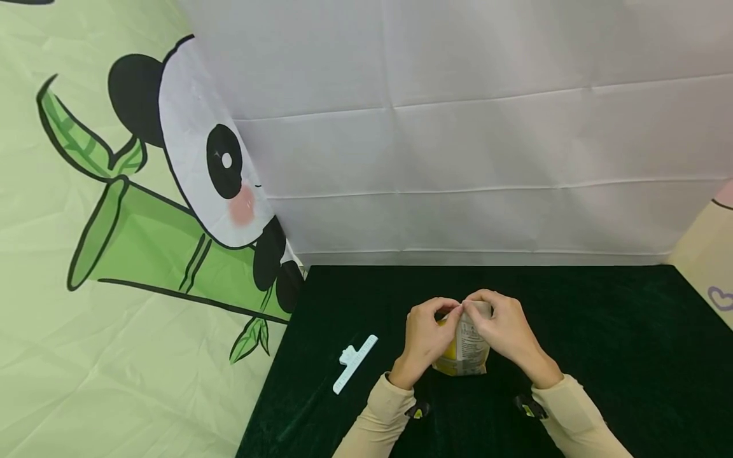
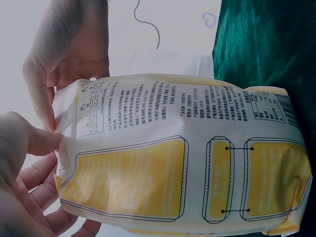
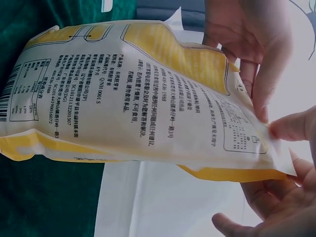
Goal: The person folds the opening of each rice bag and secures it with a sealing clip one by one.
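Observation:
A white and yellow printed food bag [image 1: 471, 350] stands upright on the dark green cloth, its top edge between both hands. My left hand [image 1: 426, 337] pinches that edge on the left side. On the other side my right hand [image 1: 508, 327] pinches the same edge, the two thumbs almost meeting. Small print and yellow panels cover the bag [image 2: 133, 173] in the left wrist view. From the right wrist view, the bag [image 3: 123, 98] looks full, with a barcode near its bottom. Its contents are hidden.
A pale blue sealing clip [image 1: 355, 364] lies on the green cloth [image 1: 309, 413] to the left of the bag. Behind the table hangs a white sheet [image 1: 475, 146]. At the left is a green curtain [image 1: 51, 356] with a panda print.

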Demonstrator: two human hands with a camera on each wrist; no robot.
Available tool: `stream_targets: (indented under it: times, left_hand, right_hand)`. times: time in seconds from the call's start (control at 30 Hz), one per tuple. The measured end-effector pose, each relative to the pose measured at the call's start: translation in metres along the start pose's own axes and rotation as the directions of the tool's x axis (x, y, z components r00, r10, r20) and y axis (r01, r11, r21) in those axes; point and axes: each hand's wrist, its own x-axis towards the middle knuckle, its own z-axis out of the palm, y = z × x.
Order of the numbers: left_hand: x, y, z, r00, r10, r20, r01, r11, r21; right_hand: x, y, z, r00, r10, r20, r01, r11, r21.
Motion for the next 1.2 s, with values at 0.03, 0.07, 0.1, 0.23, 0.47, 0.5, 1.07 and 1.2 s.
stream_targets:
  times: [0.03, 0.07, 0.1, 0.23, 0.47, 0.5, 1.07, 1.2]
  left_hand:
    - [0.0004, -0.0002, 0.0001, 1.0, 0.002, -0.002, -0.002, 1.0, 0.0]
    - [0.0008, -0.0004, 0.0001, 1.0, 0.004, -0.004, -0.004, 1.0, 0.001]
    - [0.0011, -0.0004, -0.0001, 1.0, 0.005, -0.006, -0.005, 1.0, 0.001]
    - [0.0023, -0.0002, -0.0008, 1.0, 0.001, -0.013, -0.001, 1.0, 0.002]
    - [0.0033, -0.0007, 0.0001, 1.0, -0.005, -0.025, 0.006, 1.0, 0.014]
    - [0.0035, -0.0008, 0.0003, 1.0, -0.006, -0.025, 0.006, 1.0, 0.015]
    - [0.0025, -0.0048, 0.0015, 1.0, -0.027, 0.015, 0.028, 0.999, -0.036]
    - [0.0004, -0.0066, -0.0005, 0.999, -0.045, 0.025, 0.046, 0.998, -0.046]
  right_hand:
    - [0.0001, 0.0002, 0.0002, 1.0, -0.002, -0.001, 0.002, 1.0, -0.001]
    - [0.0004, 0.0004, 0.0004, 1.0, -0.004, 0.0, 0.004, 1.0, -0.001]
    - [0.0006, 0.0005, 0.0004, 1.0, -0.005, 0.001, 0.005, 1.0, -0.001]
    - [0.0014, 0.0003, -0.0003, 1.0, 0.006, 0.015, -0.006, 1.0, 0.003]
    - [0.0019, 0.0013, 0.0002, 0.999, 0.006, 0.034, -0.006, 1.0, 0.011]
    - [0.0021, 0.0012, 0.0001, 1.0, -0.002, 0.03, 0.001, 1.0, 0.01]
    - [0.0045, 0.0063, 0.0043, 0.998, -0.06, -0.033, 0.06, 0.998, -0.007]
    - [0.0041, 0.0071, 0.0066, 0.996, -0.073, -0.049, 0.072, 0.997, -0.02]
